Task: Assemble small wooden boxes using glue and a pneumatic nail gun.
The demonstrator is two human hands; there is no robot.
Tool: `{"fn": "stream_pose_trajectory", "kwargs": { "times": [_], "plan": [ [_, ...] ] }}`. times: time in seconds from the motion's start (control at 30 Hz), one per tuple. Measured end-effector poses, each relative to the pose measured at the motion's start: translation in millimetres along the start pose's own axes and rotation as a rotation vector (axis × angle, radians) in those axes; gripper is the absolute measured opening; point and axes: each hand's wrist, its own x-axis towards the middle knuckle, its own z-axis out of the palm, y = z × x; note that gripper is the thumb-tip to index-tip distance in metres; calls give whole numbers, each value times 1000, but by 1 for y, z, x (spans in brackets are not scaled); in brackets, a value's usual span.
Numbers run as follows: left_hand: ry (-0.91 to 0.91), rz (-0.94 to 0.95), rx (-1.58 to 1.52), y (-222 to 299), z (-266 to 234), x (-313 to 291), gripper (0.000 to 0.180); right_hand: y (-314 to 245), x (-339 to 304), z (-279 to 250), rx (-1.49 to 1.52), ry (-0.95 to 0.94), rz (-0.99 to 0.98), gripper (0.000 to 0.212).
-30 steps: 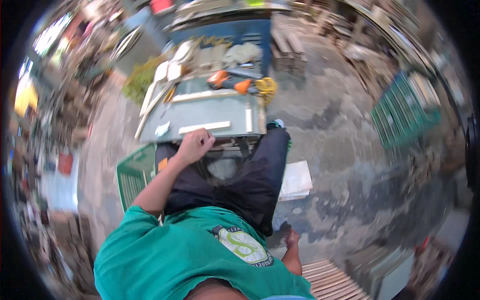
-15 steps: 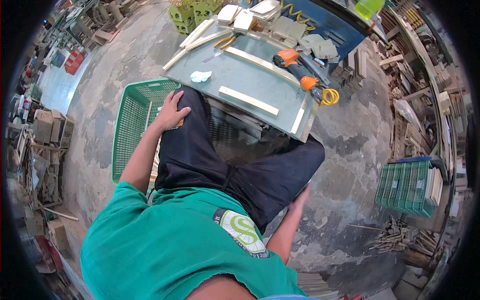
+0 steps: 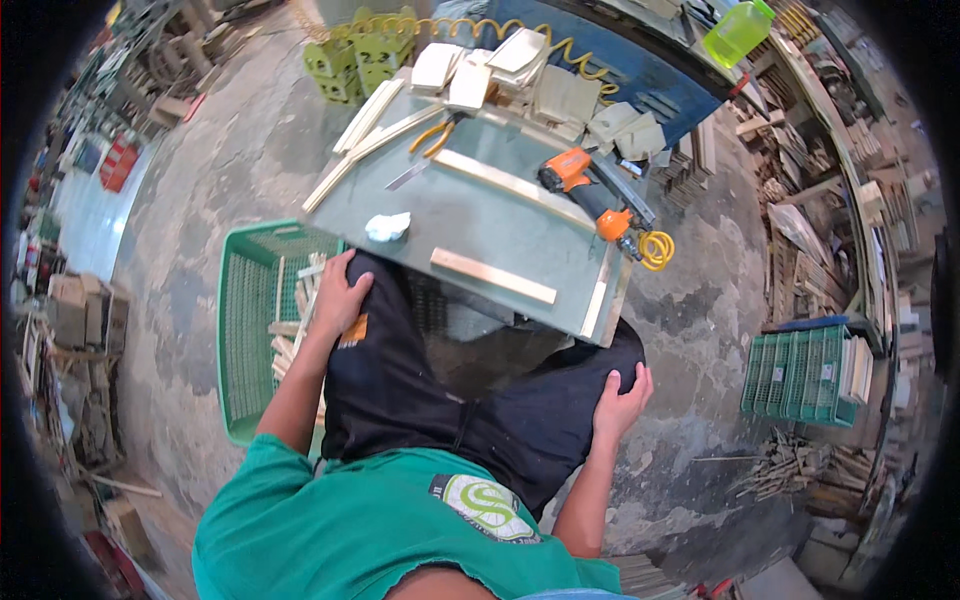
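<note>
My left hand (image 3: 342, 290) rests on my left thigh beside the green basket, fingers spread and holding nothing. On the outer side of my right thigh lies my right hand (image 3: 622, 402), also without anything in it, its fingers apart. In front of my knees is a low grey-green work table (image 3: 400, 255). A short wooden strip (image 3: 493, 276) lies near its front edge, and a longer strip (image 3: 512, 188) runs behind it. An orange nail gun (image 3: 572, 172) lies at the right. Pliers with orange handles (image 3: 432, 138), a thin metal blade (image 3: 407, 176) and a crumpled white wad (image 3: 388, 227) sit toward the left.
Left of my leg stands a green plastic basket (image 3: 240, 330) holding wooden sticks. Stacked pale wooden pieces (image 3: 470, 80) line the table's far edge. Green crates (image 3: 800, 375) stand at right, near a heap of scrap sticks (image 3: 800, 465). A yellow coiled hose (image 3: 655, 250) hangs by the nail gun.
My right hand has moved up and forward from beside my hip onto the outer right thigh. My left hand stays on the left thigh. The view has shifted, with the table lower in it.
</note>
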Motion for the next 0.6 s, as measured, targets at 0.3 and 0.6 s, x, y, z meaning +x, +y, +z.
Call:
{"fn": "stream_pose_trajectory", "kwargs": {
  "times": [0.3,0.6],
  "plan": [
    [18,-63,-55,-13,0,14,53,-125,131,57,271,-14,-532,13],
    [53,-79,-81,-4,-2,19,48,-326,276,226,-106,-299,-300,69]
  ]
}}
